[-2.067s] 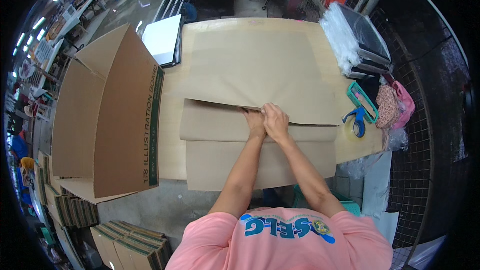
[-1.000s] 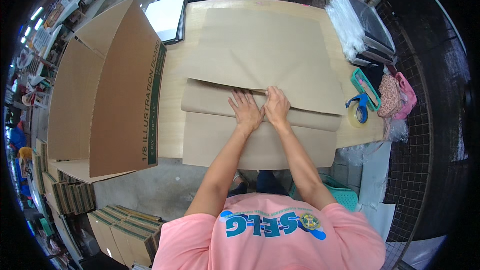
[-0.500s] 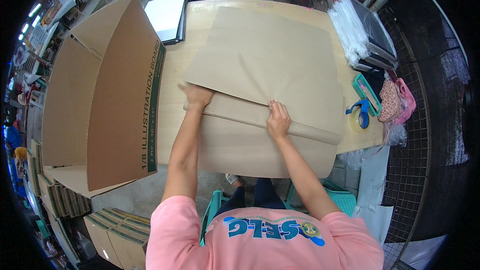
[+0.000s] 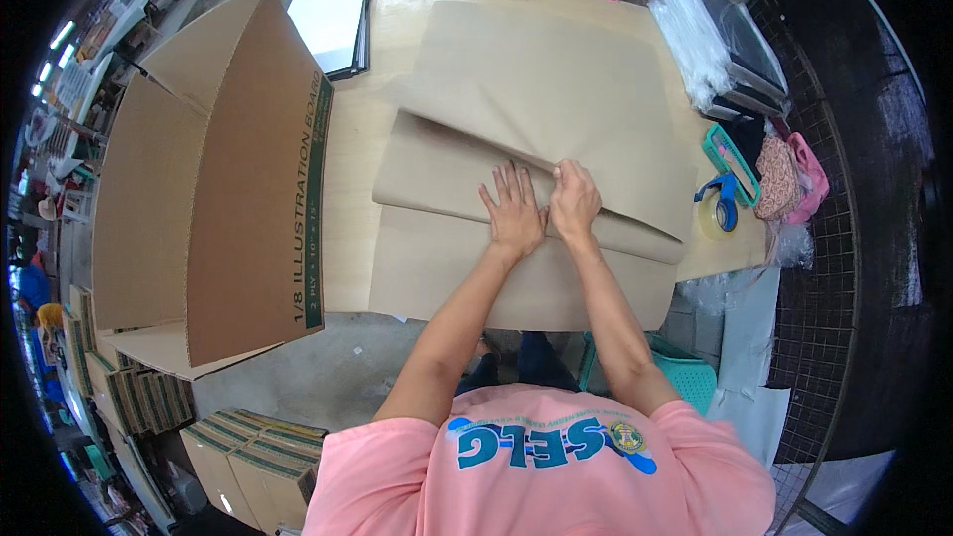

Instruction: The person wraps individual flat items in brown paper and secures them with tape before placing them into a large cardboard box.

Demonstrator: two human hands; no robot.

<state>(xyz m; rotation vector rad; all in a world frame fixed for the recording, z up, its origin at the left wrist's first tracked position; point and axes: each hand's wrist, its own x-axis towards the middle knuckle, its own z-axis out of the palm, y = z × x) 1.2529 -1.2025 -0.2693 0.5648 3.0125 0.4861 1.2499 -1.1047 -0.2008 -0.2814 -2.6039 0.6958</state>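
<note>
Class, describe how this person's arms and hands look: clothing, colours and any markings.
The left hand and the right hand are both ungloved, and the forearms are bare. The short sleeves are plain pink, part of a pink shirt printed with teal lettering, blue shapes and a round emblem.

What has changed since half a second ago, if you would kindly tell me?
The left hand moved rightward from the left side of the large brown paper and now lies flat on it beside the right hand. The paper's upper flap has swung away from the person at its left end. The right hand still grips the flap's edge; the tall brown cardboard box and blue tape dispenser stayed put.
</note>
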